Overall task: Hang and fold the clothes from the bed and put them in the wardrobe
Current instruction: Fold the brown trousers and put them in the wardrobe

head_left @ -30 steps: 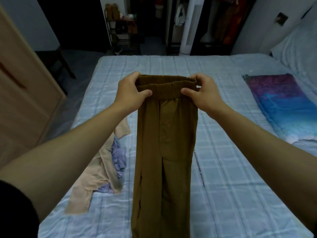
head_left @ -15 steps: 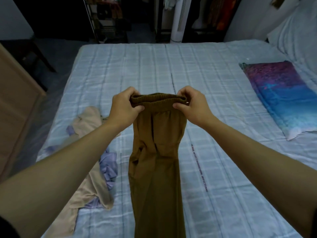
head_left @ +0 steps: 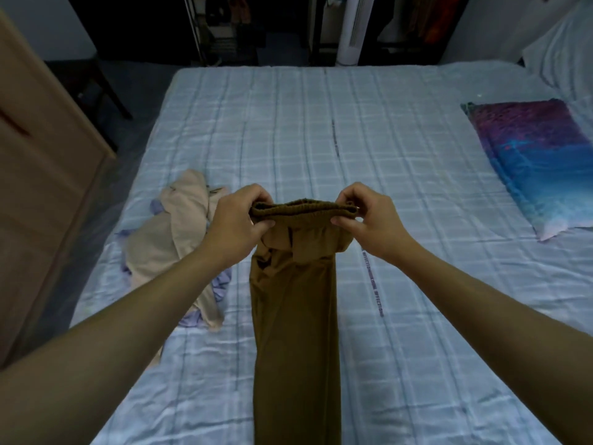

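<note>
Brown trousers (head_left: pixel 295 332) with an elastic waistband lie lengthwise down the middle of the bed (head_left: pixel 321 130), legs together and running out of the bottom of the view. My left hand (head_left: pixel 239 221) pinches the left end of the waistband and my right hand (head_left: pixel 369 216) pinches the right end, holding it just above the sheet, with the fabric bunched below it. A crumpled pile of a beige garment (head_left: pixel 173 239) and a lilac one (head_left: pixel 221 284) lies on the bed left of the trousers.
The bed has a pale blue checked sheet. A purple and blue pillow (head_left: pixel 539 162) lies at the right, a white pillow (head_left: pixel 564 53) behind it. A wooden wardrobe panel (head_left: pixel 41 175) stands at the left. Dark racks with hanging clothes (head_left: pixel 426 17) stand beyond the bed.
Both hands have lowered the waistband toward the bed, so the trousers now rest along the sheet. The hands have come a little closer together and the fabric under the waistband has bunched.
</note>
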Available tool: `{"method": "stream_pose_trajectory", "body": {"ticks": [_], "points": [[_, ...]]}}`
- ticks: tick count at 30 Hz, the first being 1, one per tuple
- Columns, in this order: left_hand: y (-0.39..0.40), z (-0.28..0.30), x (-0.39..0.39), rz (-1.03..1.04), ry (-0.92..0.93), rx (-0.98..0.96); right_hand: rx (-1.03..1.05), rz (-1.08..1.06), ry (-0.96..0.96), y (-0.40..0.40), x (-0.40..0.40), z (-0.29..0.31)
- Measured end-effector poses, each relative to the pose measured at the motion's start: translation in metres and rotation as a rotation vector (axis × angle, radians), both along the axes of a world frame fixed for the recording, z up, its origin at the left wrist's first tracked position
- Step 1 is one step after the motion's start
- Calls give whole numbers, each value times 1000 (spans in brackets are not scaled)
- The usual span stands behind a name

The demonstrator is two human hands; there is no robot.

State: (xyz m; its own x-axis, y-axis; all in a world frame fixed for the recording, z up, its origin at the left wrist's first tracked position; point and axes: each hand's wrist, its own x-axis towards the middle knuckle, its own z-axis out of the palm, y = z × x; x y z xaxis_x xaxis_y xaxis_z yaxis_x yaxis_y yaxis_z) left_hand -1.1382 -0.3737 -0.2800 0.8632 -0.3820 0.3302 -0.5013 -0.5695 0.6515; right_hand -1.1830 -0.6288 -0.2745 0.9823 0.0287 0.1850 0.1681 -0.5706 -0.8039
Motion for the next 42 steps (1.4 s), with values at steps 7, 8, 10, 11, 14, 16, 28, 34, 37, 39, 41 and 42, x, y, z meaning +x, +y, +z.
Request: {"method": "stream_pose_trajectory", "body": {"ticks": [7, 8, 10, 11, 14, 16, 28, 34, 37, 39, 41, 42], "points": [[20, -25, -86, -69, -30, 72, -71, 70, 15, 14, -90, -29], [22, -34, -98, -82, -25, 71, -79, 69, 27, 16, -102, -38], [29, -56, -122, -102, -9, 78, -102, 69, 30, 22, -127, -61], [33, -70, -136, -115, 8, 85, -110, 70, 32, 26, -141, -74], [44, -112, -178, -188, 59, 132, -145, 84, 44, 34, -186, -115], [51, -137, -204, -241, 86, 151, -186, 115, 58, 40, -215, -141], [77, -290, -301, -413, 72, 408, -424, 160, 131, 72, -334, -305], [84, -325, -318, -349, 118, 481, -474, 149, 165, 69, -348, -332], [73, -323, -321, -347, 5, 584, -600, 188, 92, 75, -341, -328], [61, -321, -321, -321, -93, 593, -674, 218, 100, 82, -335, -325], [52, -321, -319, -272, -195, 547, -714, 248, 123, 86, -328, -323], [50, -322, -316, -248, -220, 525, -717, 254, 130, 87, -325, -322]]}}
